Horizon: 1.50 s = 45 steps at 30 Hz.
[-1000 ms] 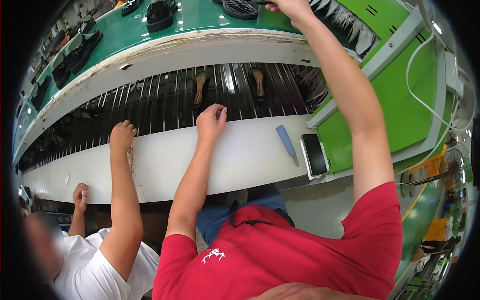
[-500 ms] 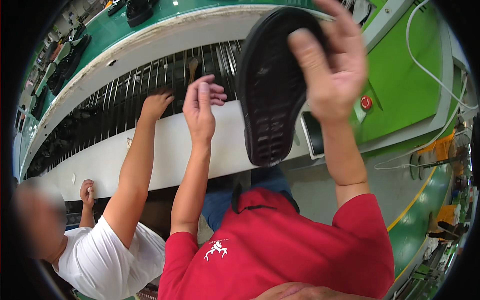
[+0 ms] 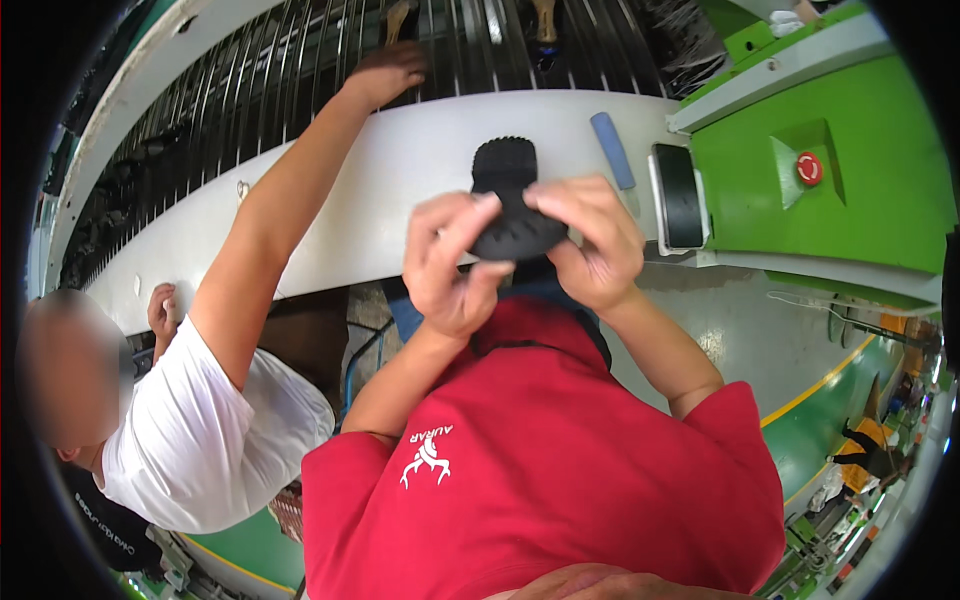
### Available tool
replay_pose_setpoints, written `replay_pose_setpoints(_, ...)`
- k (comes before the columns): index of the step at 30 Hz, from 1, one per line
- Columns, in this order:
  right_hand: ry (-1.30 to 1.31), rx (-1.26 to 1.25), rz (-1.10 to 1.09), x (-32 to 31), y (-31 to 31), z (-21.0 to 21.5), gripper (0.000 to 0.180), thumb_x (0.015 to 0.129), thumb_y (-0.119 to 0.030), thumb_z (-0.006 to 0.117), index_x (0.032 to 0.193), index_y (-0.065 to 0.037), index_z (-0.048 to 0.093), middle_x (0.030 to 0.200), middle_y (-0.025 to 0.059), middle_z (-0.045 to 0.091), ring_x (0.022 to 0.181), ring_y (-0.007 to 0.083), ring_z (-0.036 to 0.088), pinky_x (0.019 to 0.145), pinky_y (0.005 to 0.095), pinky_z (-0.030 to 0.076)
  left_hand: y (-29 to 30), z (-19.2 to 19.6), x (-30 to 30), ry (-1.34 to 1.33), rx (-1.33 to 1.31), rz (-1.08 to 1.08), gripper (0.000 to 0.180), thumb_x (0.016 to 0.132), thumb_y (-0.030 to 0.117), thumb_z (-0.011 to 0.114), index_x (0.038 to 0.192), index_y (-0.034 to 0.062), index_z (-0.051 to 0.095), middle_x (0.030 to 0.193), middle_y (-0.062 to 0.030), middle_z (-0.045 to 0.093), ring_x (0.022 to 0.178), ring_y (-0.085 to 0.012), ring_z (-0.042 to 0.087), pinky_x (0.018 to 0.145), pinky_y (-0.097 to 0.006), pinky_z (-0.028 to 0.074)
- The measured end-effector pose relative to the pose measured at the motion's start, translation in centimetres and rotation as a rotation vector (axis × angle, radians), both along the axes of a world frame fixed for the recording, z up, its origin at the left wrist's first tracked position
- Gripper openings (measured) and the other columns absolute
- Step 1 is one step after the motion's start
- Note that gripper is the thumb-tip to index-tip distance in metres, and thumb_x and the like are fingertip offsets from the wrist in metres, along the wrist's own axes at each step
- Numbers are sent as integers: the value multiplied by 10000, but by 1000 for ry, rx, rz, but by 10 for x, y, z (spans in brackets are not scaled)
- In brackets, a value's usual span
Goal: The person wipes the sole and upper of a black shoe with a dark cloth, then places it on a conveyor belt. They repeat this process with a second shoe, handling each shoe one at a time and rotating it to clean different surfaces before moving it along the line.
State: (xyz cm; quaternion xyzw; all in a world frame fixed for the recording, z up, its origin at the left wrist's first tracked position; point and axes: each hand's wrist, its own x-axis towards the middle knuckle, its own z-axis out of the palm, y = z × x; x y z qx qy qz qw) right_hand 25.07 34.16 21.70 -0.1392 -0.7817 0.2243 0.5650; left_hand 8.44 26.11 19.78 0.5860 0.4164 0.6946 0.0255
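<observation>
The head view showed 2 bare hands holding a black shoe sole (image 3: pixel 515 228) over the near part of a white ledge (image 3: pixel 410 150). The left hand (image 3: pixel 452 262) was curled part-way closed, fingers and thumb gripping the sole's left side; the right hand (image 3: pixel 598 240), likewise half-closed, gripped its right side. The sole's narrower, ridged end pointed away from the person's red shirt (image 3: pixel 560 430). To its right, a blue-handled tool (image 3: pixel 611 150) lay on the ledge near a dark-screened phone (image 3: pixel 680 198). Beyond, a green machine (image 3: pixel 880 220) carried 1 red button (image 3: pixel 809 168). A co-worker's hand (image 3: pixel 388 75) was over the dark slatted conveyor (image 3: pixel 470 55), near 1 shoe with a tan insole (image 3: pixel 400 18); whether they touched could not be told.
</observation>
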Motion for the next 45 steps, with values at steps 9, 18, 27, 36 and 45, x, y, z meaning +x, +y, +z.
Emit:
replay_pose_setpoints(9, -146, -529, -156, 6, -31, -35, 283, 971, -87, 813, 1218, 32, 743, 938, 128, 723, 793, 209, 667, 718, 324, 537, -2, -22, 4, -16, -392, 26, 280, 972, 103, 790, 1233, 1, 787, 874, -94, 696, 742, -175, 623, 704, -291, 501)
replay_pose_setpoints(18, 265, -158, -120, -39, 23, 42, 298, 956, -126, 857, 1219, -12, 780, 1030, 80, 751, 839, 150, 655, 717, 272, 518, 45, 66, -14, 32, 24, 152, 455, 817, 157, 961, 1211, 0, 799, 1005, -109, 794, 853, -196, 726, 738, -302, 580)
replay_pose_setpoints(27, 233, -371, -25, -40, 15, 43, 280, 977, -105, 841, 1227, 11, 790, 1001, 61, 773, 823, 90, 654, 742, 235, 528, 37, 64, -28, -242, -126, -2, 303, 888, 70, 922, 1145, -35, 803, 966, -89, 809, 796, -88, 724, 722, -214, 575)
replay_pose_setpoints(36, 266, -934, 219, -67, 57, 20, 266, 1047, -181, 782, 1204, 32, 786, 1050, 48, 784, 944, 74, 691, 848, 238, 551, 69, 45, -58, -550, -400, -73, 234, 963, 144, 870, 1072, -53, 804, 894, -61, 791, 781, -66, 690, 689, -194, 534)
replay_pose_setpoints(45, -1091, -433, -731, -85, 278, -83, 1188, 846, -888, 634, 1677, -83, 368, 1518, 315, 582, 1381, 453, 619, 1080, 540, 549, 121, -72, -116, -567, -566, 106, 357, 954, 272, 868, 1010, -69, 776, 805, -68, 774, 700, -80, 674, 653, -241, 537)
